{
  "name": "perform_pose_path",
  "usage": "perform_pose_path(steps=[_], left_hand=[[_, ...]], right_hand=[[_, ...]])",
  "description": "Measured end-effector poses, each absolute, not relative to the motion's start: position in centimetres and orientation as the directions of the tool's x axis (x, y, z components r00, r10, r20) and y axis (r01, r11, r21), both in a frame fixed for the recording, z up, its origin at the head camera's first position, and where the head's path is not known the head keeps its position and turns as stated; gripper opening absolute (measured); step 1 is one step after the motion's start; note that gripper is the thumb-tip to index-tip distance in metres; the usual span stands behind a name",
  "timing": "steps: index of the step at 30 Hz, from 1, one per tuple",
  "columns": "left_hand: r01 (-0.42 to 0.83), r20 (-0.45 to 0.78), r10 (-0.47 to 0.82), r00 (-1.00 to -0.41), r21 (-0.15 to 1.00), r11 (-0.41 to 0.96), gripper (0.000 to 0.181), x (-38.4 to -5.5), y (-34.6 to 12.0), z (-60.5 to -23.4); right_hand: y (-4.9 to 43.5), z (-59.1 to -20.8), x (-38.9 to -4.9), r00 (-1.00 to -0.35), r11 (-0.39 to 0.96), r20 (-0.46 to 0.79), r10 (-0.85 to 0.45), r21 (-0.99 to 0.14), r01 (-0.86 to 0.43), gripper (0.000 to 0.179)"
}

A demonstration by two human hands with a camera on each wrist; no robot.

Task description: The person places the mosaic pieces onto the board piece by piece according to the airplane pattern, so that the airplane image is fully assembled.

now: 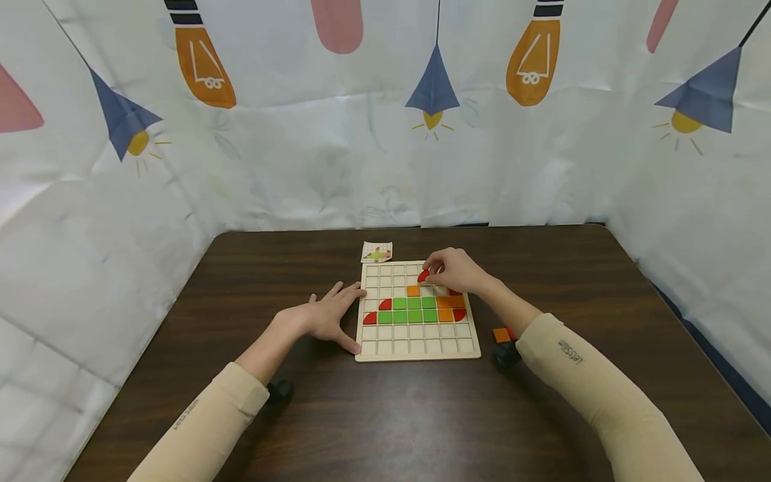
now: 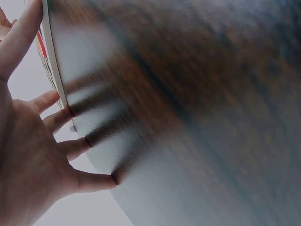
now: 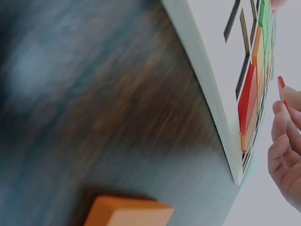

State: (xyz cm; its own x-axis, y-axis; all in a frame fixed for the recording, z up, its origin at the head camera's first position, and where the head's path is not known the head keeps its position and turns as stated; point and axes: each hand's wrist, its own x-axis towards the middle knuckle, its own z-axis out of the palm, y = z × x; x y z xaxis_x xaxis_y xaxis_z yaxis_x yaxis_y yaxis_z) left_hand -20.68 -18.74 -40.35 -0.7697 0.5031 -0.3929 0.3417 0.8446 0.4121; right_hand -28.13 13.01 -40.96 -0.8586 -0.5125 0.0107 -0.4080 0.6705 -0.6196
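A pale wooden grid board (image 1: 415,347) lies on the table, with green squares (image 1: 414,310), orange tiles (image 1: 450,302) and red quarter-round tiles (image 1: 370,318) in its cells. My left hand (image 1: 324,316) spreads its fingers along the board's left edge. In the left wrist view, straight fingers (image 2: 77,148) reach the table and the board's side. Over the upper part of the board, my right hand (image 1: 459,269) pinches a red quarter-round tile (image 1: 423,276) between thumb and fingers. The right wrist view shows that red tile (image 3: 281,84) raised off the board. Part of another red tile (image 1: 454,292) is hidden beneath the right hand.
A small pattern card (image 1: 377,251) lies against the board's top left corner. Right of the board, beside the right sleeve (image 1: 572,358), are a loose orange block (image 1: 500,335) and a partly covered red piece (image 1: 511,333). A printed curtain (image 1: 337,161) stands behind the dark table (image 1: 397,422).
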Motion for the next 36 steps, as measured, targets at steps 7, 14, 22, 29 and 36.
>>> perform_pose_path(steps=[7,14,22,29,36], left_hand=[[0.345,-0.386,0.507,-0.771,0.416,0.842,0.119,-20.7,-18.7,-40.6],[0.340,-0.384,0.503,-0.774,0.419,0.842,0.118,-20.6,-18.8,-40.7],[0.343,-0.377,0.504,-0.777,0.418,0.841,0.118,-20.6,-18.8,-40.7],[0.340,-0.377,0.504,-0.777,0.422,0.840,0.118,-20.7,-18.8,-40.7],[0.346,-0.378,0.508,-0.773,0.419,0.839,0.118,-20.7,-18.9,-40.5]], right_hand=[[12.3,-41.0,-28.6,-0.853,0.660,0.011,-0.523,-0.628,-0.413,0.023],[11.5,-41.3,-28.5,-0.851,0.654,-0.023,-0.525,-0.650,-0.387,0.023],[10.7,-41.6,-28.8,-0.854,0.678,-0.062,-0.516,-0.639,-0.363,0.019],[10.6,-41.7,-28.7,-0.841,0.686,-0.079,-0.535,-0.621,-0.379,0.021],[11.5,-41.3,-28.3,-0.825,0.660,-0.051,-0.563,-0.629,-0.411,0.020]])
